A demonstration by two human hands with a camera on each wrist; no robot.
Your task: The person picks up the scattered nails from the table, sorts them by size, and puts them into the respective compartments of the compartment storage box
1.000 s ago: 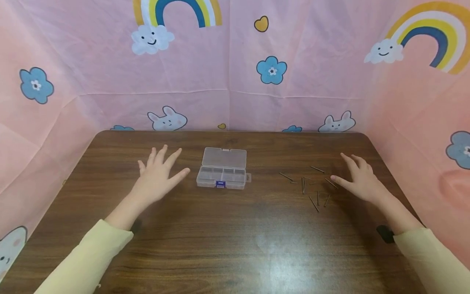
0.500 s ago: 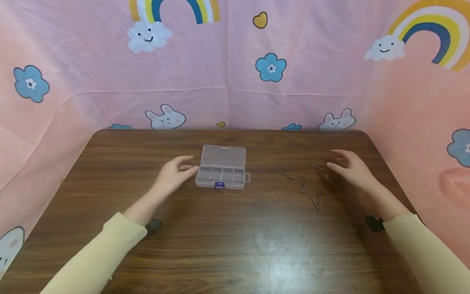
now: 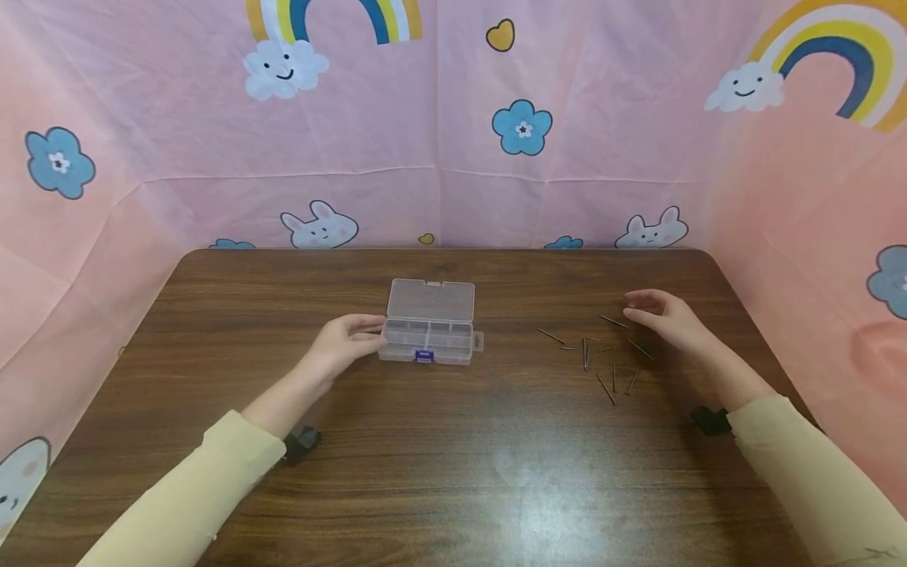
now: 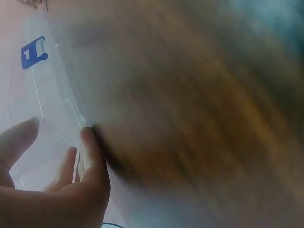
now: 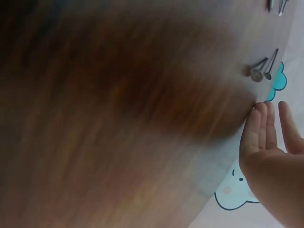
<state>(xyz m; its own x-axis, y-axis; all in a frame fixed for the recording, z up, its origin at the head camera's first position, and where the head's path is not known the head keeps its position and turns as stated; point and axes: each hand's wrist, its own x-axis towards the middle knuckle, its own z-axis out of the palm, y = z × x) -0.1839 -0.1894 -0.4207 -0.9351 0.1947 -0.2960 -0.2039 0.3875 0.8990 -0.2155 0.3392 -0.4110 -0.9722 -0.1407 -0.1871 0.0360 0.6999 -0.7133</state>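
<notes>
Lettering, numbers, brands: none I could read. Item, blue clasp [image 3: 424,356] on front of clear plastic box [image 3: 453,360]: bore pale marks, too small for me to decipher from head view; pale shapes also showed in left wrist view, meaning unclear.

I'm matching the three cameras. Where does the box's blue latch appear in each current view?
Head: blue latch below and slightly left of centre, on the plastic box.
Left wrist: the latch is at upper left.
Right wrist: not in it.
Shared landmark, head and left wrist: the left hand at the box.
</notes>
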